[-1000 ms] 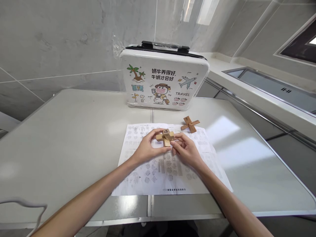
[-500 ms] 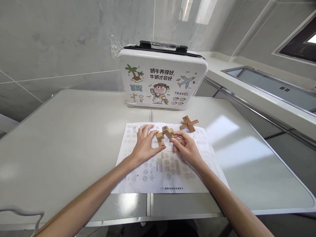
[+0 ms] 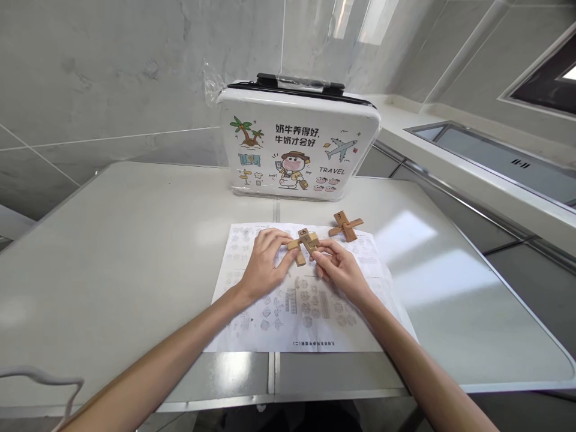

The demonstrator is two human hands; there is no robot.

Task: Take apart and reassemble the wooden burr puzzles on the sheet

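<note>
Light-wood interlocking puzzle pieces are held above the paper sheet, with a dark mark on the top block. My left hand pinches the left side of them between thumb and fingers. On the other side, my right hand is closed on the right part, its thumb against the front piece. Fingertips hide some of the joints, so I cannot tell how fully the pieces interlock. A darker, cross-shaped wooden puzzle with a mark on it lies beyond my right hand, by the sheet's upper right edge.
The printed paper sheet with small diagrams lies under my hands on a pale table. A white cartoon-printed suitcase in clear plastic stands at the back. A pale cable is at lower left, and a counter runs along the right.
The left piece has come closer against the right-hand pieces, and the gap between them has narrowed. My left hand has shifted slightly right, its thumb moving up; my right hand has hardly moved.
</note>
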